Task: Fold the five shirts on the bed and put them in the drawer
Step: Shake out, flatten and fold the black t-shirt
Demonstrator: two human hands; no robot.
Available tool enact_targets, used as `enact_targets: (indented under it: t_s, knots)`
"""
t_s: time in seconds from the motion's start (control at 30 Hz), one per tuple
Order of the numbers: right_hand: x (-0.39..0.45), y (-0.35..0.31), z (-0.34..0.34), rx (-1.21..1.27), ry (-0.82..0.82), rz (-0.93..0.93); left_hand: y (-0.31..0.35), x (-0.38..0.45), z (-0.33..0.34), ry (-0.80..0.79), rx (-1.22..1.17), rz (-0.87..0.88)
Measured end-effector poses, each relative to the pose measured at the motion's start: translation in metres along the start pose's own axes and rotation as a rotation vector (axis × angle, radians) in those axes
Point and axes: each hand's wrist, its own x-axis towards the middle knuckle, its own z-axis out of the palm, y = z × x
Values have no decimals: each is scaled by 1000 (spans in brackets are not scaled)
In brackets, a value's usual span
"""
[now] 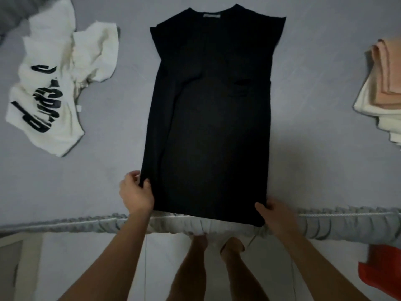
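**Black shirt held flat at its hem on a grey bed**

A small pale label sits inside the neckline of the black shirt; its text is too small to read. To the left, a crumpled white shirt carries large black lettering, twisted by folds and not legible as a word.

The bed is covered in a smooth grey sheet, with a gathered, ruffled edge running along the near side. At the right edge of the bed lies a stack of folded clothes, peach on top of cream. Something orange-red shows at the lower right, below the bed's edge. The person's bare legs stand on a pale floor.

The black shirt lies lengthwise in the middle of the bed, sleeves folded inward, collar far from the person. The left hand pinches the hem's left corner. The right hand grasps the hem's right corner, which overhangs the bed's edge.
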Motion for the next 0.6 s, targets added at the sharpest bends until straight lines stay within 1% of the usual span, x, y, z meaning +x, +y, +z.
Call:
enact_targets:
  t_s: [0.03,0.07,0.13,0.17,0.23,0.3,0.37,0.43,0.5,0.6]
  knots:
    - [0,1,4,33,-18,14,-10,10,-8,-27,18,-39]
    - [0,2,8,72,-25,30,-19,18,-13,-91,19,-69]
    - [-1,4,15,123,-29,55,-35,26,-19,-233,37,-56]
    - [-2,6,16,148,-32,73,-39,27,-20,-273,61,-40]
    - [-4,6,21,206,-22,117,-45,26,-22,-328,57,-46]
    - [-13,9,23,278,4,139,-55,24,-22,-368,6,-72]
    - [-24,11,22,334,21,162,-62,19,-27,-361,-65,-126]
    - [-34,13,19,338,38,212,-69,15,-33,-367,-136,-191]
    - [-42,14,18,376,49,263,-78,13,-39,-431,-169,-241]
    - [-53,12,17,496,57,319,-85,8,-47,-534,-151,-277]
